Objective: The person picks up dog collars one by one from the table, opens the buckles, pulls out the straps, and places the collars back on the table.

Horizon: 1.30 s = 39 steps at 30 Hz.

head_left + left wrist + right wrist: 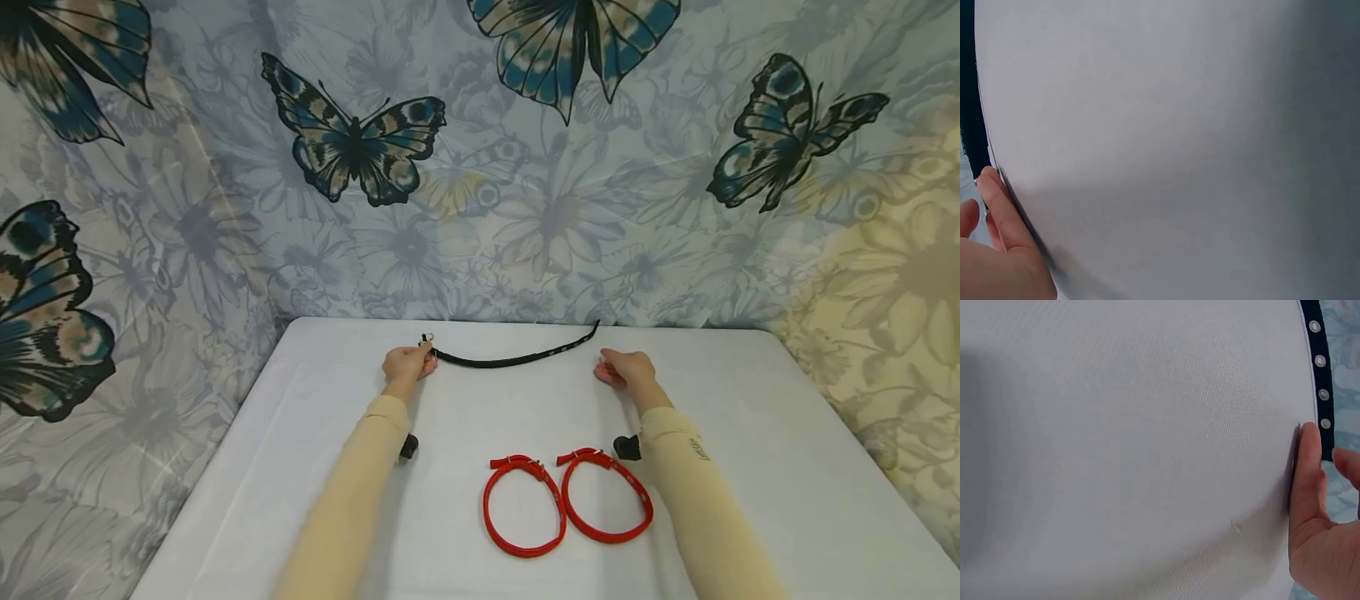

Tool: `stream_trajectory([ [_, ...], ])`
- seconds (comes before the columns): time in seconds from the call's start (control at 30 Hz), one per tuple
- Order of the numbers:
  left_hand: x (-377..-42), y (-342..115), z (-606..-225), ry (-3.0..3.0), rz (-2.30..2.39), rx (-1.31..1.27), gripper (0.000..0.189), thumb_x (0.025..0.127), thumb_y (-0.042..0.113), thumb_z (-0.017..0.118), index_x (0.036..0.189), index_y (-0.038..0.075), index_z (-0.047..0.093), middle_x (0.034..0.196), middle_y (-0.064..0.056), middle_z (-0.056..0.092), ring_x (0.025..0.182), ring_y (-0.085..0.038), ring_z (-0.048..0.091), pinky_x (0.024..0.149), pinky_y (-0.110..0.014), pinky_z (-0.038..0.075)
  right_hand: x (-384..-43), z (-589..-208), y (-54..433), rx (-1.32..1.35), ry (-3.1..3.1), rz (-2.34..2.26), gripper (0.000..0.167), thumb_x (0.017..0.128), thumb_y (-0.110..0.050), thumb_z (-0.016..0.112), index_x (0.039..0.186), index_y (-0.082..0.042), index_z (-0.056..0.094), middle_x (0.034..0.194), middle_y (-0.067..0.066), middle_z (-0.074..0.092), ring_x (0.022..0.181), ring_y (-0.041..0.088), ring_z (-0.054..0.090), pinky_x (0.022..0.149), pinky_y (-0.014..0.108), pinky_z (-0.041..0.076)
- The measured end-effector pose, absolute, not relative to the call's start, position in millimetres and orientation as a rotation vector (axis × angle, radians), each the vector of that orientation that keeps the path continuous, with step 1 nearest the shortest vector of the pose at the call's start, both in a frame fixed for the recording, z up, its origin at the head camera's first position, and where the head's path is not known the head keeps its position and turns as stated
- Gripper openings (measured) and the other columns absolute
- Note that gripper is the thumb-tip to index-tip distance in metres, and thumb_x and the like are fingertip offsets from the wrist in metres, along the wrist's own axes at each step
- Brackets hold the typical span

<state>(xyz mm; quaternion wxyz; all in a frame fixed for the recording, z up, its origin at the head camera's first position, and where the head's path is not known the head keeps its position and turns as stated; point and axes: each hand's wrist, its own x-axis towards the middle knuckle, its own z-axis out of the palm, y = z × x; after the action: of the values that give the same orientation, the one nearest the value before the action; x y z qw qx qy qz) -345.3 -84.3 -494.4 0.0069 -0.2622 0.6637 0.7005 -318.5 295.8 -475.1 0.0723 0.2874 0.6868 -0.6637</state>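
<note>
A black collar (pixel 498 363) with metal eyelets (pixel 1324 395) lies in a shallow curve near the table's far edge, its right tip bending upward. At its left end is a small metal buckle (pixel 427 337). The left hand (pixel 407 364) pinches the collar at this buckle end, partly covering it. Beside the collar's right tip is the right hand (pixel 626 367), fingers loosely bent, with nothing visible in it and a gap to the tip in the head view. In the right wrist view the collar's end shows behind the thumb and fingers.
Two red collars, a left one (pixel 486 504) and a right one (pixel 651 508), lie buckled into rings, side by side between the forearms. They rest on the white table (pixel 300 433). A butterfly-patterned cloth (pixel 495 208) hangs behind the table's far edge.
</note>
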Motion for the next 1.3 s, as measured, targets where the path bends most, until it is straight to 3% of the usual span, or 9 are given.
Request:
stream_trajectory([
  [0.17,-335,-86,-486,1.932,2.21,-0.738,0.03,0.091,0.014,0.067,0.114,-0.005,0.059,0.071,-0.006,0.063,0.058,-0.009,0.065,0.059,-0.021,0.056,-313,-470,296,0.791,2.019,-2.001,0.06,0.099,-0.017,0.055,0.144,0.013,0.03,0.067,0.0,0.063,0.058,0.007,0.065,0.065,0.021,0.057],
  [0.47,-312,-88,-475,1.708,2.132,-0.643,0.038,0.095,0.01,0.062,0.129,-0.005,0.053,0.081,-0.005,0.065,0.068,-0.011,0.066,0.073,-0.025,0.058,-295,-464,291,0.62,2.073,-1.853,0.054,0.1,-0.019,0.053,0.143,0.01,0.035,0.085,0.0,0.062,0.071,0.007,0.064,0.072,0.023,0.057],
  [0.63,-291,-84,-475,1.688,2.037,-0.537,0.038,0.095,0.01,0.062,0.129,-0.005,0.054,0.09,-0.009,0.065,0.074,-0.014,0.068,0.079,-0.03,0.057,-282,-462,289,0.547,2.05,-1.856,0.054,0.101,-0.02,0.053,0.142,0.009,0.036,0.094,0.004,0.062,0.077,0.009,0.064,0.075,0.024,0.057],
  [0.9,-255,-78,-473,1.641,1.999,-0.427,0.034,0.094,0.008,0.062,0.124,-0.006,0.054,0.09,-0.009,0.065,0.075,-0.015,0.067,0.079,-0.032,0.058,-253,-454,275,0.437,2.034,-1.804,0.052,0.101,-0.023,0.054,0.142,0.006,0.04,0.126,0.017,0.056,0.094,0.014,0.063,0.082,0.026,0.056],
  [1.3,-196,-76,-462,1.646,1.874,-0.234,0.04,0.099,0.022,0.056,0.126,-0.008,0.053,0.102,-0.01,0.063,0.084,-0.015,0.064,0.082,-0.035,0.057,-199,-442,257,0.29,1.978,-1.773,0.051,0.101,-0.023,0.055,0.14,0.007,0.041,0.131,0.023,0.054,0.1,0.02,0.064,0.085,0.029,0.055],
])
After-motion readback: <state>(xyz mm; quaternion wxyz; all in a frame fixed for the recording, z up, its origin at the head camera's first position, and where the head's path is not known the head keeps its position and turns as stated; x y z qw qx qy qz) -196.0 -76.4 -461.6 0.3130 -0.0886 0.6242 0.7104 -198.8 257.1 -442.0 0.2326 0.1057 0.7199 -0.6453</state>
